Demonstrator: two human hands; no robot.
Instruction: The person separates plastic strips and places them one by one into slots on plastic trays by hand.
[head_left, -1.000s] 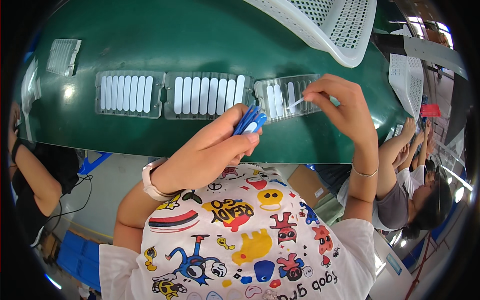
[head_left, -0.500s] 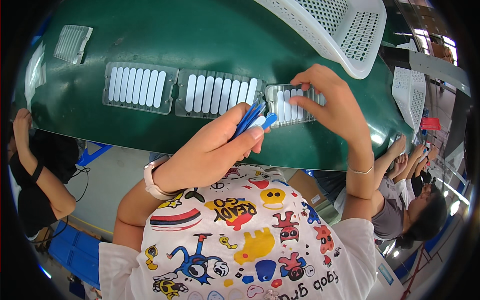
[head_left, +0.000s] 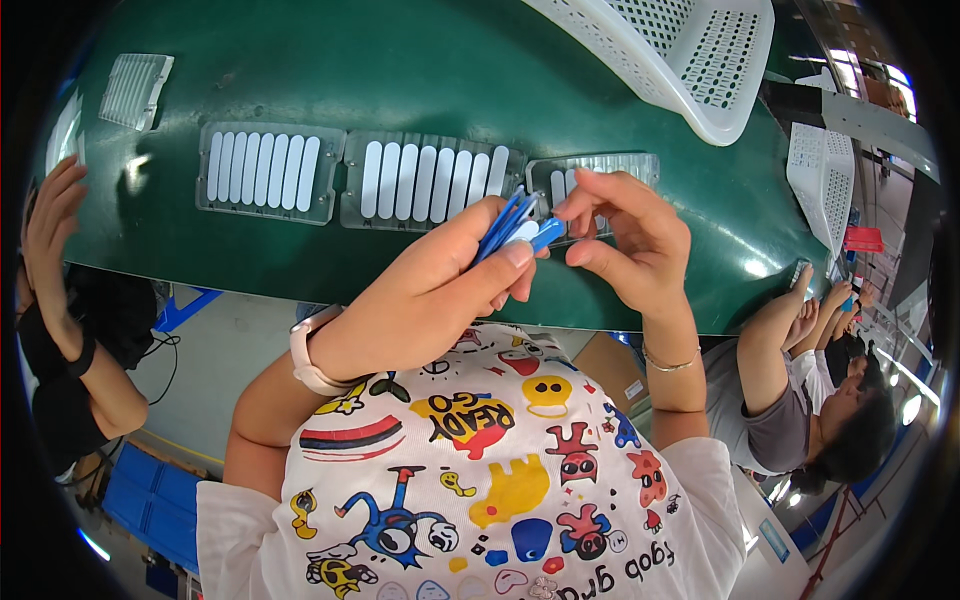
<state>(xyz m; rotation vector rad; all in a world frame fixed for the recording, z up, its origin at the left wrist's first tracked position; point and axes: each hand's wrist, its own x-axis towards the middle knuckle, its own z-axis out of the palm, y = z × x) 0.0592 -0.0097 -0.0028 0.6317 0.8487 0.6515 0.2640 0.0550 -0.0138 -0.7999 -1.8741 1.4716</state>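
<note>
Near the front edge of the green counter [head_left: 300,260], the left hand [head_left: 440,290] is closed around a bunch of blue sticks [head_left: 510,228]. Beside it, the right hand [head_left: 625,245] pinches the tip of one stick. Further back, three clear trays [head_left: 420,180] with white strips lie in a row. A white basket [head_left: 690,60] stands at the far edge.

single head view, looking steeply down, close over hands [head_left: 520,270], green belt [head_left: 420,90] beyond
</note>
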